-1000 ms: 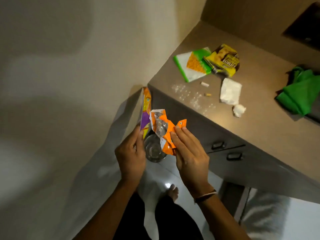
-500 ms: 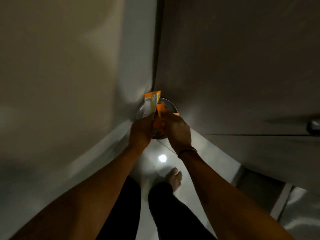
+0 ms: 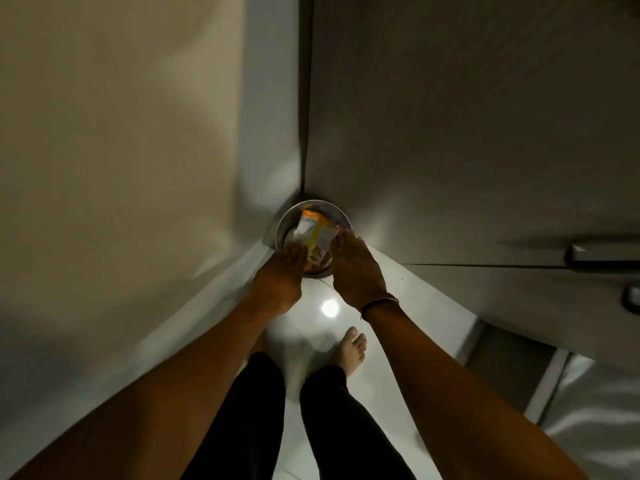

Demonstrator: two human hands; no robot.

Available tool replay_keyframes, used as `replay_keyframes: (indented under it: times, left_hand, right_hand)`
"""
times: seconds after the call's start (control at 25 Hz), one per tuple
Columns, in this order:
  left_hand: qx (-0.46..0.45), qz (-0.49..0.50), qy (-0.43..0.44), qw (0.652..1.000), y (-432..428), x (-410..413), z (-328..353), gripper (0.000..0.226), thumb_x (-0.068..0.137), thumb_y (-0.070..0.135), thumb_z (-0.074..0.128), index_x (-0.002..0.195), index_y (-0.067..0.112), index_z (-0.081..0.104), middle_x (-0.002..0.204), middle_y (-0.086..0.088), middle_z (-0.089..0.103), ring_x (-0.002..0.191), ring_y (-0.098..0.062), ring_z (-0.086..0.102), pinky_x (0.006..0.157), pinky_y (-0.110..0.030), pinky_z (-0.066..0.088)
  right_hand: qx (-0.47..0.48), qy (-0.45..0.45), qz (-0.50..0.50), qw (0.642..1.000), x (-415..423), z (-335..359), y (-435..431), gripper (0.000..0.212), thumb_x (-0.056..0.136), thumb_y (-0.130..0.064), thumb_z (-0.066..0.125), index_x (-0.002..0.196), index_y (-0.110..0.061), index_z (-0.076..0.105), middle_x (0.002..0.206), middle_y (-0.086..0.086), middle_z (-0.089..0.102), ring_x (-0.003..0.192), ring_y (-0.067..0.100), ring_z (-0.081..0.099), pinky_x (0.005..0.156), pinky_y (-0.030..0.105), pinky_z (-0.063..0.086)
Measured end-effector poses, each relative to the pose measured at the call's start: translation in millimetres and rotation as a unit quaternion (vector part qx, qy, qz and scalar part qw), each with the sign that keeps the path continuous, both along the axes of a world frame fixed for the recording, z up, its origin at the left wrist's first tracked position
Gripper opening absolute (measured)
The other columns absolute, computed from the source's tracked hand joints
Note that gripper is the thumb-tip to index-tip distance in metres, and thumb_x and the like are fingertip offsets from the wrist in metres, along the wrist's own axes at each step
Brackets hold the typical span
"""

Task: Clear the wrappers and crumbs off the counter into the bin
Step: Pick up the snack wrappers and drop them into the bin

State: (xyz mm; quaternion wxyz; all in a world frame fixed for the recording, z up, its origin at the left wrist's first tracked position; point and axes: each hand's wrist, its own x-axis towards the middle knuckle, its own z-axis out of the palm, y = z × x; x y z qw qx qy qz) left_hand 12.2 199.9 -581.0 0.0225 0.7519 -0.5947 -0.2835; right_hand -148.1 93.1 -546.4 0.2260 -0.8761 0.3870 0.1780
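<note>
A small round metal bin [image 3: 343, 216] stands on the floor in the corner between the wall and the cabinet. Orange, white and silver wrappers [image 3: 313, 230] lie crumpled inside it. My left hand [image 3: 282, 271] hovers over the bin's near left rim with its fingers stretched out flat. Over the near right rim is my right hand [image 3: 353, 268], also flat and spread, with a dark band on its wrist. The wrappers sit between the two sets of fingertips, and neither hand closes around them. The counter is out of view.
A grey cabinet front [image 3: 467, 133] with drawer handles [image 3: 602, 252] fills the right side. A pale wall [image 3: 121, 133] rises on the left. Below are the glossy white floor [image 3: 398, 282], a light reflection [image 3: 329, 308] and my bare foot [image 3: 351, 351].
One second ago I held the wrappers above the bin beside the counter. My head and hands have since dropped low, the hands have spread apart, and the wrappers now lie in the bin.
</note>
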Motion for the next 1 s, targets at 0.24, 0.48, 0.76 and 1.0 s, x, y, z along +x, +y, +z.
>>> replay_keyframes:
  times: [0.24,0.48,0.76,1.0]
  left_hand:
    - [-0.033,-0.034,-0.042,0.998,-1,-11,194,0.082,0.104,0.028,0.053,0.167,0.007,0.005,0.177,-0.018,0.012,0.164,-0.034,0.011,0.132,-0.048,0.016]
    - [-0.198,0.004,-0.096,0.975,-20,-21,375,0.074,0.11,0.037,0.039,0.167,0.004,0.007,0.177,-0.018,0.005,0.165,-0.033,0.004,0.133,-0.053,0.013]
    - [-0.335,-0.022,-0.099,0.937,-124,-20,489,0.073,0.109,0.037,0.043,0.167,0.004,0.013,0.177,-0.02,0.011,0.164,-0.034,0.008,0.132,-0.055,0.015]
    - [-0.273,-0.075,-0.064,0.957,-238,-24,519,0.084,0.105,0.047,0.054,0.167,0.007,0.016,0.178,-0.016,0.007,0.165,-0.032,0.005,0.133,-0.051,0.016]
  right_hand:
    - [-0.101,-0.061,-0.088,0.989,-8,197,30,0.076,0.107,-0.027,0.056,0.168,-0.013,0.013,0.177,0.013,0.002,0.165,0.034,-0.001,0.134,0.047,0.006]
    - [-0.243,-0.186,-0.132,0.943,-13,374,19,0.063,0.112,-0.035,0.046,0.165,-0.008,0.024,0.175,0.016,0.017,0.165,0.032,0.01,0.134,0.052,0.018]
    - [-0.365,-0.271,-0.165,0.875,-26,475,-60,0.058,0.111,-0.033,0.048,0.161,-0.007,0.036,0.171,0.016,0.03,0.162,0.033,0.022,0.131,0.047,0.028]
    - [-0.302,-0.219,-0.195,0.907,-54,501,-163,0.067,0.104,-0.029,0.059,0.162,-0.01,0.032,0.169,0.018,0.034,0.158,0.037,0.029,0.128,0.048,0.034]
